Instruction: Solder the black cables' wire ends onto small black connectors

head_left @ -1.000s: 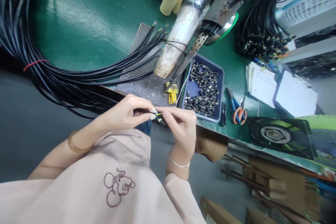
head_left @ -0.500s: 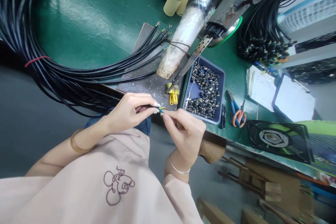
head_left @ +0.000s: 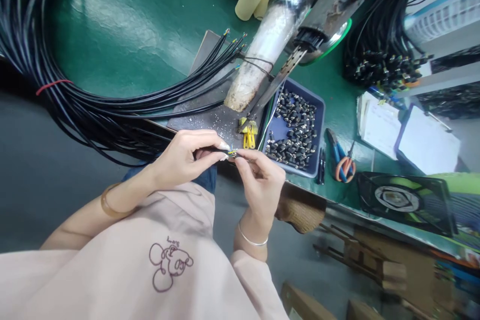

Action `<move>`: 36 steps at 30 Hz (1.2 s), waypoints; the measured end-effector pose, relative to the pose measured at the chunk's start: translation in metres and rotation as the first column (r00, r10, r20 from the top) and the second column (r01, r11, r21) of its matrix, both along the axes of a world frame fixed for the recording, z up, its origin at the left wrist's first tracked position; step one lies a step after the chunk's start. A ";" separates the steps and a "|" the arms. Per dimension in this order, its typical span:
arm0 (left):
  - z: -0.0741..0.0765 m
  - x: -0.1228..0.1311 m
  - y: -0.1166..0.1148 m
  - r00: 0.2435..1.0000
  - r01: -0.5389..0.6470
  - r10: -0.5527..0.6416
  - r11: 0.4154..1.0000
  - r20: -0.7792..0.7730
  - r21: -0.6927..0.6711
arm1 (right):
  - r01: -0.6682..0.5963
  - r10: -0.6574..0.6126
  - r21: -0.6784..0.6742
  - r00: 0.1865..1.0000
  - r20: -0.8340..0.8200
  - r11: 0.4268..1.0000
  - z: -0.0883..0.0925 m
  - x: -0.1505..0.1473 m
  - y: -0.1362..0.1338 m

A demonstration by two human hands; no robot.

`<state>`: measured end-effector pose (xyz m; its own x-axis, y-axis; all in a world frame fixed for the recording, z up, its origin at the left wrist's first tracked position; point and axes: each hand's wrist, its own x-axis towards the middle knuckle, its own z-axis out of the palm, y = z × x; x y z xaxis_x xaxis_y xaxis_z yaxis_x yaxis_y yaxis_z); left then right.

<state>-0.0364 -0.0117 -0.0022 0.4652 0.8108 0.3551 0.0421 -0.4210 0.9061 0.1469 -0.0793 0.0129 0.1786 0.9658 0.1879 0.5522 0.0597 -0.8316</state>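
My left hand (head_left: 193,154) is closed in a pinch on a black cable (head_left: 212,150), close to its stripped end. Thin coloured wires (head_left: 231,152), yellow and blue among them, stick out past the fingertips. My right hand (head_left: 260,172) is pinched at those wire ends, its fingertips almost touching the left ones. Small silvery tips show between the two hands. What the right fingers hold is mostly covered by them, so I cannot tell wire ends from a small connector. Just beyond the hands, a soldering iron (head_left: 281,76) with a perforated metal sleeve points down at a yellow sponge-like piece (head_left: 247,127).
A blue tray (head_left: 321,110) holds many small black connectors (head_left: 300,132) with metal pins. Pliers (head_left: 339,157) lie right of it, near a black fan (head_left: 401,199). A thick bundle of black cables (head_left: 112,102) crosses the left side. A wrapped tube (head_left: 251,75) slants overhead.
My right hand has shifted slightly left and up, with its fingertips closer to the wire ends. My left hand keeps its hold on the cable. The view has shifted a little.
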 end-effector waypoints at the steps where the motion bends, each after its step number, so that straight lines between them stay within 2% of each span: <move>1: 0.001 -0.001 0.001 1.000 0.016 -0.015 1.000 0.008 -0.018 | -0.009 0.008 -0.024 0.999 -0.047 1.000 -0.002 0.000 0.001; 4: 0.002 -0.003 0.005 0.997 0.067 -0.065 0.996 0.039 -0.056 | -0.087 0.071 -0.078 0.979 -0.192 0.993 -0.005 0.001 0.006; 8: 0.004 -0.003 0.008 0.992 0.113 -0.106 0.989 0.072 -0.096 | -0.158 0.140 -0.042 0.950 -0.281 0.987 -0.007 0.005 0.012; 11: 0.006 -0.001 0.005 0.992 0.110 -0.100 0.983 0.076 -0.144 | -0.119 0.125 0.044 0.970 -0.210 0.992 -0.010 0.005 0.011; 14: 0.006 0.003 0.000 0.996 0.087 -0.077 0.965 0.051 -0.248 | -0.029 0.038 0.202 0.998 -0.041 0.979 -0.015 0.001 0.007; 16: 0.005 0.005 -0.002 0.997 0.071 -0.061 0.950 0.043 -0.305 | -0.005 -0.038 0.360 0.993 0.112 0.933 -0.019 -0.003 0.005; 18: 0.005 0.007 -0.003 0.998 0.058 -0.045 0.941 0.047 -0.334 | -0.039 -0.104 0.509 0.962 0.251 0.860 -0.023 -0.007 0.004; 20: 0.005 0.008 -0.003 0.998 0.054 -0.036 0.933 0.057 -0.357 | -0.081 -0.157 0.598 0.929 0.335 0.798 -0.027 -0.009 0.004; 23: 0.006 0.009 -0.001 0.997 0.054 -0.026 0.917 0.078 -0.394 | -0.095 -0.186 0.633 0.913 0.363 0.768 -0.029 -0.008 0.006; 27: 0.007 0.009 -0.001 0.996 0.068 -0.036 0.899 0.083 -0.432 | -0.088 -0.136 0.546 0.924 0.357 0.833 -0.024 -0.001 0.006; 29: 0.007 0.008 -0.002 0.997 0.071 -0.045 0.893 0.070 -0.444 | -0.062 -0.145 0.537 0.931 0.334 0.841 -0.020 0.004 0.005; 32: 0.007 0.007 -0.002 0.997 0.077 -0.058 0.887 0.056 -0.455 | -0.020 -0.189 0.597 0.940 0.285 0.802 -0.014 0.010 0.004; 35: 0.007 0.005 -0.003 0.997 0.075 -0.066 0.888 0.036 -0.453 | -0.001 -0.245 0.707 0.938 0.246 0.707 -0.007 0.017 0.002; 36: 0.006 0.005 -0.003 0.997 0.071 -0.066 0.889 0.026 -0.451 | 0.004 -0.269 0.721 0.930 0.252 0.693 -0.004 0.020 0.000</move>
